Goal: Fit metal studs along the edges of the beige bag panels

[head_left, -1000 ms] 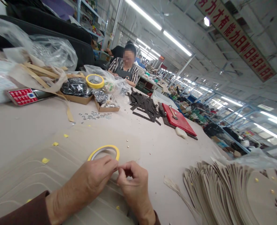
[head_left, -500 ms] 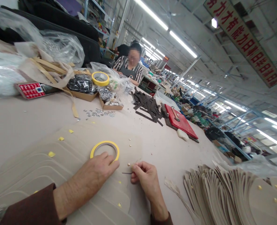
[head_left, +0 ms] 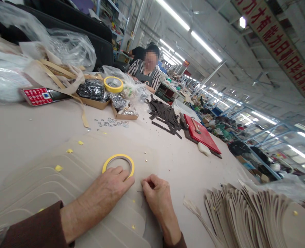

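Note:
My left hand lies flat on a spread of overlapping beige cut pieces, its fingertips touching a yellow tape roll. Just to its right, my right hand is curled in a pinch on the top piece, holding a thin dark pin-like tool whose tip sticks out to the left. A small brass stud sits on the piece beyond my right hand. Small yellow tape squares dot the pieces on the left.
A fanned stack of beige pieces lies at the right. Farther back are dark strips, a red board, cardboard trays of hardware, another tape roll, loose washers, a red phone, plastic bags. A person sits across the table.
My hands, pinched together a second ago, have separated. The left has flattened beside the tape roll; the right has come down onto the beige piece, fingers curled tighter.

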Motion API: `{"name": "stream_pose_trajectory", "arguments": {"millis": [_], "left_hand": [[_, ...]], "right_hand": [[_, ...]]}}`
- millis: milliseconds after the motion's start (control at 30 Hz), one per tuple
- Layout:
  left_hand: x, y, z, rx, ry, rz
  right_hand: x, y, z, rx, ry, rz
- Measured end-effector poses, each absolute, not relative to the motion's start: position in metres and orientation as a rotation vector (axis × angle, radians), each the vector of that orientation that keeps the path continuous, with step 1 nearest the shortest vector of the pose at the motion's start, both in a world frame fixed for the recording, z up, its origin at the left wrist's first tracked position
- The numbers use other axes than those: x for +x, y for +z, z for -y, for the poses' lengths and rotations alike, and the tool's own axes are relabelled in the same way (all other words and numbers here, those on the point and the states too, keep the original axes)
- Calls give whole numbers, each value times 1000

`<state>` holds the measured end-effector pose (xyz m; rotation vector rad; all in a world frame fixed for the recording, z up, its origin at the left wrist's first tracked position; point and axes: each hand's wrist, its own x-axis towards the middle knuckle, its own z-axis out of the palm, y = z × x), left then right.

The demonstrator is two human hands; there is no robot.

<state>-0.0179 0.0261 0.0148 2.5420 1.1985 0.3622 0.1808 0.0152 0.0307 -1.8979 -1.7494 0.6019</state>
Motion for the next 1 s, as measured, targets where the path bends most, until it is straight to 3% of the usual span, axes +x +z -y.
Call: {"name": "stream_pose_trajectory", "arguments": {"millis": [400, 600, 767, 833, 1000], "left_hand": [[-21, 12, -26, 2511, 366, -1201], [-26, 3, -28, 2528, 560, -1090], [-27, 6, -28, 2539, 825, -955], [-28, 11, -28, 2499, 933, -875], [-30, 15, -28, 2502, 1103, -750]], "right_hand": [[193, 25, -3, -1837, 980, 1360], [186, 15, 1, -1764, 451, 1785], [178, 21, -4, -1848, 316, 1920], [180, 30, -4, -1895, 409, 1936], [188, 51, -1, -1876, 1065, 1813]]}}
